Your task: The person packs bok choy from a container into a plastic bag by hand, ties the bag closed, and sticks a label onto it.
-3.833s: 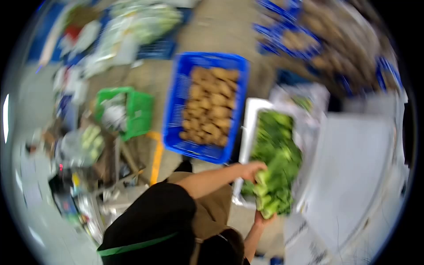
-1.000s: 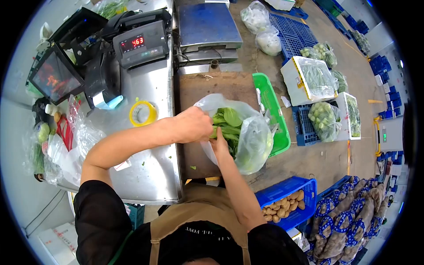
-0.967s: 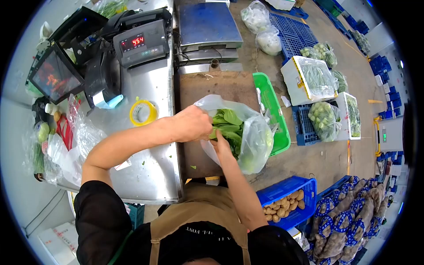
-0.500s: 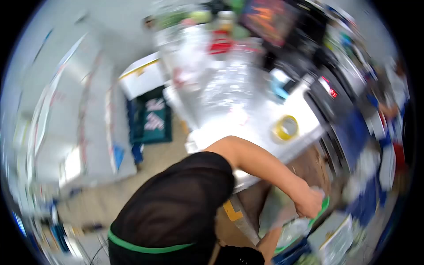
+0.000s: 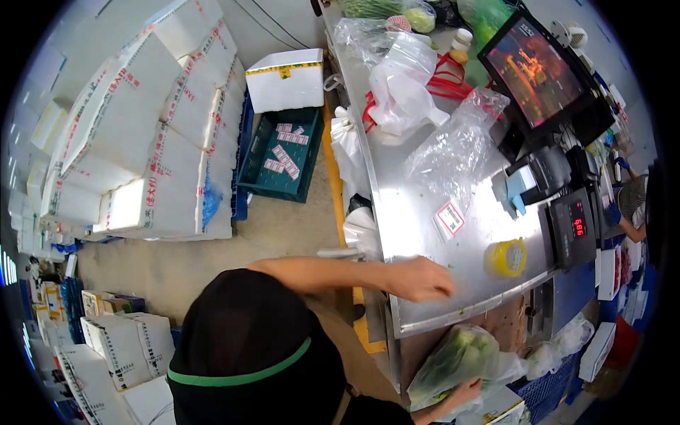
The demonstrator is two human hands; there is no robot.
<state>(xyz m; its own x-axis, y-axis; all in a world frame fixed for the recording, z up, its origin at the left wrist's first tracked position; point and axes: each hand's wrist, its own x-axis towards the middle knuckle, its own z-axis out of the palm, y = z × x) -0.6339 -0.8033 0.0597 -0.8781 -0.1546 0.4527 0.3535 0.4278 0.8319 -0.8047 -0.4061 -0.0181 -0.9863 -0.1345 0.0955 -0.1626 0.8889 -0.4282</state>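
My left hand (image 5: 423, 280) is over the near edge of the steel table (image 5: 418, 319), fingers curled; whatever may be inside them is hidden. Below the table edge, my right hand (image 5: 465, 392) grips the lower side of a clear plastic bag of green vegetables (image 5: 457, 358). The bag bulges with pale green produce whose exact kind is unclear. Yellow tape (image 5: 507, 258) lies on the table to the right of my left hand. Beyond that hand is a white label with a red border (image 5: 449, 218), beside crumpled clear plastic (image 5: 453, 152).
A scale with red digits (image 5: 575, 225), a label printer (image 5: 545, 173) and a screen (image 5: 535, 67) line the table's far side. White foam boxes (image 5: 170, 142) are stacked at left, near a green crate (image 5: 283, 159). Another person's gloved hand (image 5: 615, 212) shows at far right.
The view has swung and sharpened. My left hand has come up from the lower right to above the table edge, while my right hand remains low with the bag.
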